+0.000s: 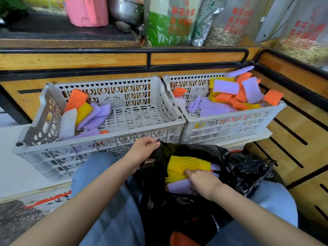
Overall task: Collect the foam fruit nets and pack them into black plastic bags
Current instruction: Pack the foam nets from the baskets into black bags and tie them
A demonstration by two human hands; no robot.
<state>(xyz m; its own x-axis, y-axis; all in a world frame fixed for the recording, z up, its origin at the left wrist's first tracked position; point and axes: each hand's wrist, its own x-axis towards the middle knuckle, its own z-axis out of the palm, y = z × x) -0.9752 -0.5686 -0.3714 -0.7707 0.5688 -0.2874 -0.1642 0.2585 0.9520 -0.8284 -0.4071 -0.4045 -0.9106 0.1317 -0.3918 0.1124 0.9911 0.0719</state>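
A black plastic bag sits open between my knees. My left hand pinches the bag's rim at its left side. My right hand is inside the bag's mouth, gripping a bundle of foam nets, yellow on top and purple below. The left grey crate holds a few orange, yellow, white and purple nets at its left end. Piled in the right grey crate are several purple, orange and yellow nets.
Both crates stand on a white ledge against a wooden counter with black rails. Bags of seeds, a pink jug and a metal pot sit above. Slatted wooden panelling closes the right side.
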